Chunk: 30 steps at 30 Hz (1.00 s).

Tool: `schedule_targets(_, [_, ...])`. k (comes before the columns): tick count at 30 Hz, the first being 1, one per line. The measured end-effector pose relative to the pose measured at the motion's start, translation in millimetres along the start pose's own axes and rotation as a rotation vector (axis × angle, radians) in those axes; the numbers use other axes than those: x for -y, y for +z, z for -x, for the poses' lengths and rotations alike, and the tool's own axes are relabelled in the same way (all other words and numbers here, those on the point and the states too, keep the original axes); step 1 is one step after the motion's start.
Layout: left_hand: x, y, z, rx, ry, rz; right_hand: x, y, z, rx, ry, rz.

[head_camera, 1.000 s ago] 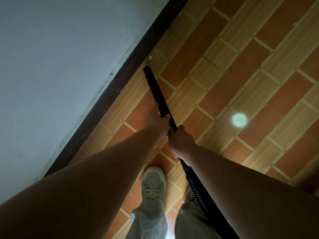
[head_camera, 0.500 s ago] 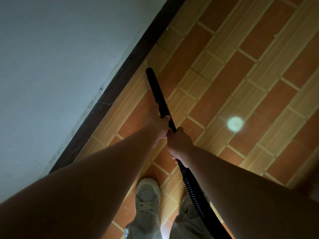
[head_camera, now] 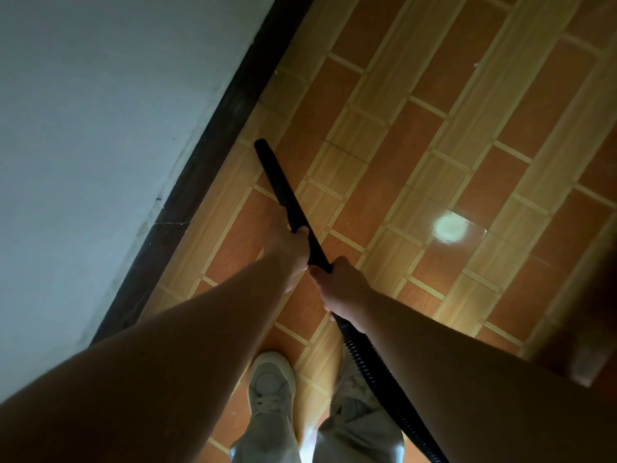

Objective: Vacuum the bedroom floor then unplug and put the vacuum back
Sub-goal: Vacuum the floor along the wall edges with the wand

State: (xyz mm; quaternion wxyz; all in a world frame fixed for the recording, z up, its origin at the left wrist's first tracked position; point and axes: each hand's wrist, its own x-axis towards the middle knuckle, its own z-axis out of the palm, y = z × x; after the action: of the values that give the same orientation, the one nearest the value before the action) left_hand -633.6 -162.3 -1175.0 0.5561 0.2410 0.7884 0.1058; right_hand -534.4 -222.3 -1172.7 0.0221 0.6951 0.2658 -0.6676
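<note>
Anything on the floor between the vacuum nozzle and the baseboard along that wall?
Nothing visible. Only bare tile lies between the nozzle and the baseboard. The left hand and right hand grip the nozzle further back.

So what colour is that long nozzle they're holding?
Plain black, no pattern. The nozzle shows best in the head view, and its ribbed hose is black too.

No legible text, label, brand mark, number or sign can be read in the head view. The black vacuum wand (head_camera: 277, 182) at centre, the wall (head_camera: 100, 128) at upper left, the tiled floor (head_camera: 434, 162) and the shoe (head_camera: 270, 382) at bottom centre show plain, unmarked surfaces.
</note>
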Motion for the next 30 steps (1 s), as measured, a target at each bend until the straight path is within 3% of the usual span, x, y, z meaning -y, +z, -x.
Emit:
schedule_targets(4, [-17.1,2.6,5.3,0.040,-0.071,0.118,-7.0,-8.7,17.7,-0.033,-0.026,0.092])
schedule_targets(18, [-49.5,23.1,-36.5,0.077,0.024,0.022,24.8,-35.3,-17.8,-0.063,-0.126,0.040])
schedule_targets(30, [-105.7,13.4,-73.7,0.035,0.123,-0.078,84.3,-41.9,-46.7,-0.036,-0.033,-0.229])
